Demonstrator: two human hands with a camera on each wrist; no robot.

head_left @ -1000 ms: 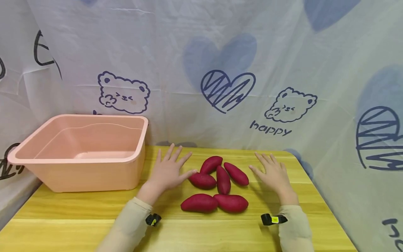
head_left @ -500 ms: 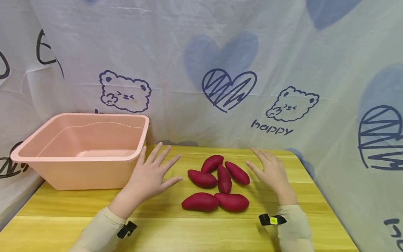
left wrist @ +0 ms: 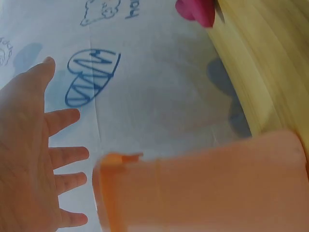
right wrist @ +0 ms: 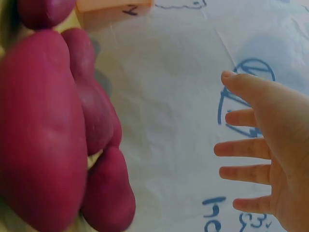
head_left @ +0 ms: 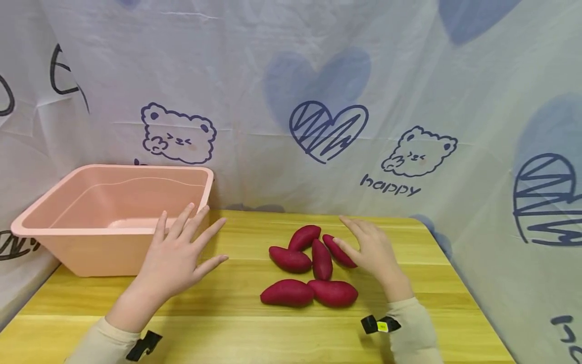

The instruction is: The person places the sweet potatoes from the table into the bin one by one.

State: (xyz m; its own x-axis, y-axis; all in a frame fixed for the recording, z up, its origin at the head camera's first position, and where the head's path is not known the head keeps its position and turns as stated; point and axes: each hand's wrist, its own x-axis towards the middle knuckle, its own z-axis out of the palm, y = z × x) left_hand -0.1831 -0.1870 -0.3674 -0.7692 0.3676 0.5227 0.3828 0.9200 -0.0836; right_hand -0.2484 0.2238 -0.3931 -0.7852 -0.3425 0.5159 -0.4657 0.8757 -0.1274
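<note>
Several dark red sweet potatoes (head_left: 287, 293) lie in a loose group on the wooden table (head_left: 236, 328); up close in the right wrist view, one sweet potato (right wrist: 43, 130) fills the left side. My left hand (head_left: 175, 258), fingers spread and holding nothing, overlaps the front right corner of a pink plastic tub (head_left: 113, 253) in the head view. In the left wrist view the left hand (left wrist: 29, 150) shows straight fingers beside the tub (left wrist: 207, 188). Over the rightmost sweet potato (head_left: 338, 250) hovers my right hand (head_left: 373, 250), its fingers extended, nothing in them, partly covering that sweet potato.
Behind the table hangs a pale cloth (head_left: 254, 172) printed with hearts and bears. The tub stands at the table's back left. Each wrist wears a black strap, such as the right wrist strap (head_left: 381, 324). The table's right edge runs beyond the right hand.
My left hand has moved left, from beside the sweet potatoes to in front of the tub. The right hand has shifted slightly left, over the rightmost sweet potato. The sweet potatoes stay put.
</note>
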